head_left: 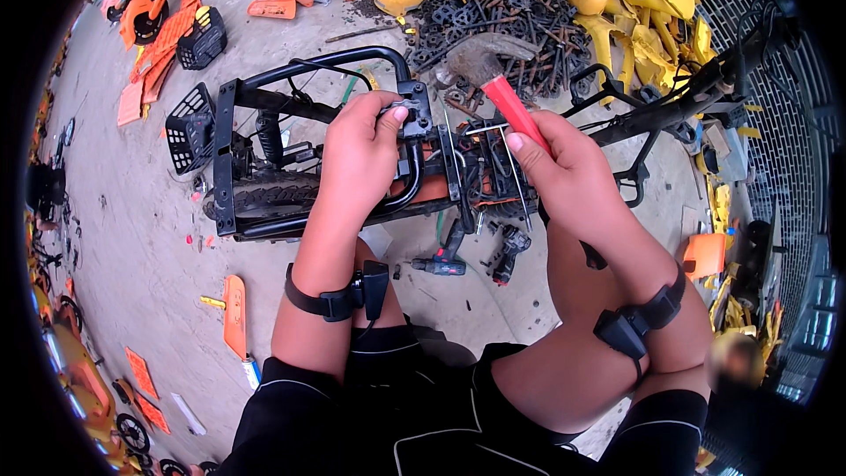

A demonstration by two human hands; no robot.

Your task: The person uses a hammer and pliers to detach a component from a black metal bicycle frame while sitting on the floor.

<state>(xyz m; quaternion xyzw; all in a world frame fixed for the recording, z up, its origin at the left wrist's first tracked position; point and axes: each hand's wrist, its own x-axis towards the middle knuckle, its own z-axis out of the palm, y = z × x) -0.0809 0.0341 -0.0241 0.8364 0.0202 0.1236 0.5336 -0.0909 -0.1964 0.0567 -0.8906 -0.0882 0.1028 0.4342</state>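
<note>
A black tubular vehicle frame (339, 59) spans the view's middle. The right hand (573, 163) is closed around a red-handled claw hammer (511, 107), raised near the frame's black bracket (415, 119). Apart from it, the left hand (363, 137) pinches a small metal piece (393, 107) at the bracket; a glancing blow could catch its fingertips.

Worn on the head, one wide fisheye camera looks down, quite near to the left hand (368, 134) and the right hand (568, 172).
</note>
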